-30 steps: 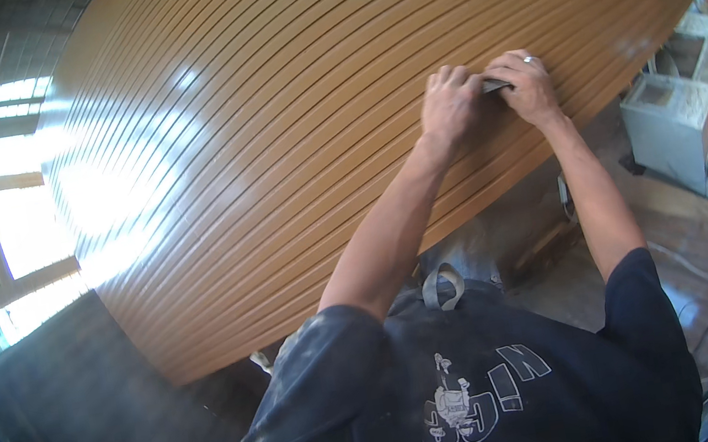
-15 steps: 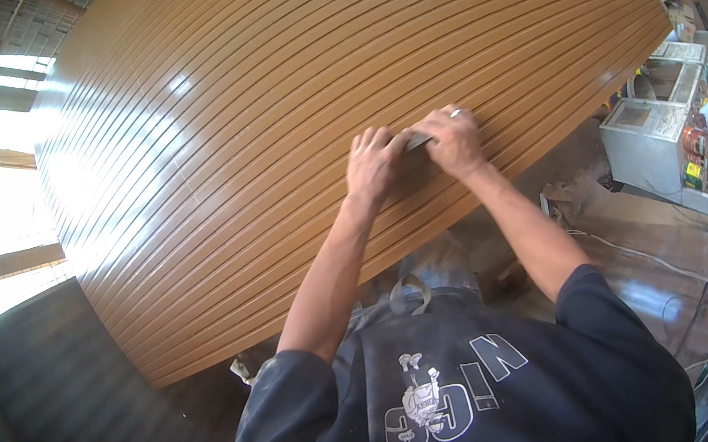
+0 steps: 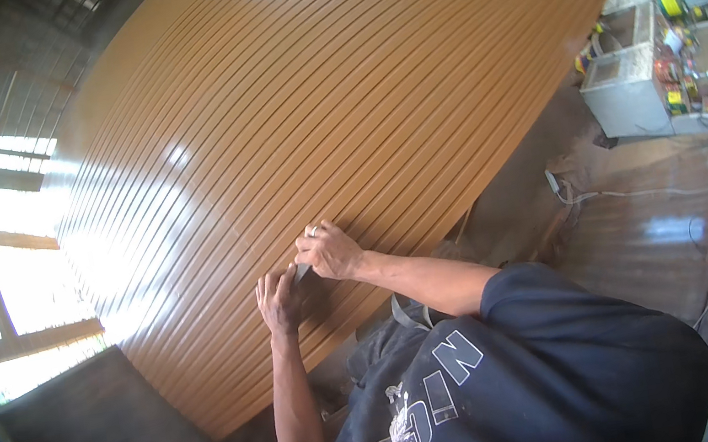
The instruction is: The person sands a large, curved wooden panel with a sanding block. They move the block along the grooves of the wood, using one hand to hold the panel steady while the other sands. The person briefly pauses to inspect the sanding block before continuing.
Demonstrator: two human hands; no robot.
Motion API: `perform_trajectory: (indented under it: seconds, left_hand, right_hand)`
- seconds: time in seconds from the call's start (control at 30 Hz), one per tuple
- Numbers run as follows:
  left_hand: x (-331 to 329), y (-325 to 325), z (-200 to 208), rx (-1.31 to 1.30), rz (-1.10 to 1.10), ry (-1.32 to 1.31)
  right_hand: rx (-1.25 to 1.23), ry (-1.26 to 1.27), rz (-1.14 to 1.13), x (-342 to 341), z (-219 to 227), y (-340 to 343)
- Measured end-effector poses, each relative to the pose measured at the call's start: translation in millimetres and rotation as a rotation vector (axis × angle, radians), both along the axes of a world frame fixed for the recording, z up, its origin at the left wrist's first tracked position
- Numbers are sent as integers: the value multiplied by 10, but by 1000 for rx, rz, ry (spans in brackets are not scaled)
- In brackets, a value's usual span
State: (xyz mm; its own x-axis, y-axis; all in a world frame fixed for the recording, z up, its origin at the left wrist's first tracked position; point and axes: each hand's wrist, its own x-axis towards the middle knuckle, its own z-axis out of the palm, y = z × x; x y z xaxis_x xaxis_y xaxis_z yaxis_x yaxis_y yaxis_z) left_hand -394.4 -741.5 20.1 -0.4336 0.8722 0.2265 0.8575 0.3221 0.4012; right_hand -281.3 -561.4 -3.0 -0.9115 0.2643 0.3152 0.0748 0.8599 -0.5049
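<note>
- Grooved brown panel (image 3: 337, 113): a large glossy board with long parallel ridges and grooves. It fills most of my view and slants from upper right to lower left.
- Left hand (image 3: 278, 299): I see it laid flat on the panel near its lower edge. The fingers are extended, pressing on the surface and gripping nothing.
- Right hand (image 3: 331, 250): it sits just beside the left one, ring on one finger, fingers curled around a small pale piece (image 3: 301, 272) held against a groove. I cannot tell what the piece is.
- Position of the work: both hands meet on the lower part of the panel, close to its near edge and well apart from the cluttered white cabinet (image 3: 627, 76) at right.
- Risk, slip: I judge that the glossy finish offers little grip. A push angled across the ridges could make the pale piece skip out of its groove and mark the neighbouring ridge.
- Risk, fingers: the left fingertips lie near the piece, so a sudden slide could run it into them.
- Risk, glare: window light (image 3: 2, 277) washes out the left part of the panel, which could hide flaws there.
- Risk, footing: a cable (image 3: 646, 193) trails on the floor at right, a trip hazard.
</note>
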Motion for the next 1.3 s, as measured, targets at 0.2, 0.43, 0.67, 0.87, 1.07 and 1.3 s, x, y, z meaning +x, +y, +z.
perform_trajectory:
  seconds: [0.2, 0.43, 0.67, 0.87, 1.07, 1.3]
  left_hand:
    - [88, 65, -133, 64, 97, -58]
    - [170, 158, -1, -75, 125, 39]
    - [278, 286, 308, -306, 168, 288]
    - [-37, 162, 177, -345, -10, 122]
    - [-155, 318, 101, -256, -226, 37]
    - [-8, 457, 73, -80, -163, 12]
  right_hand:
    - [-19, -16, 74, 312, 3, 496]
    - [125, -46, 133, 699, 37, 1845]
    - [-165, -113, -262, 2161, 353, 3802]
    - [-176, -257, -734, 3559, 772, 4245]
    - [-85, -242, -705, 3483, 849, 3338]
    - [-174, -336, -505, 3003, 859, 2722]
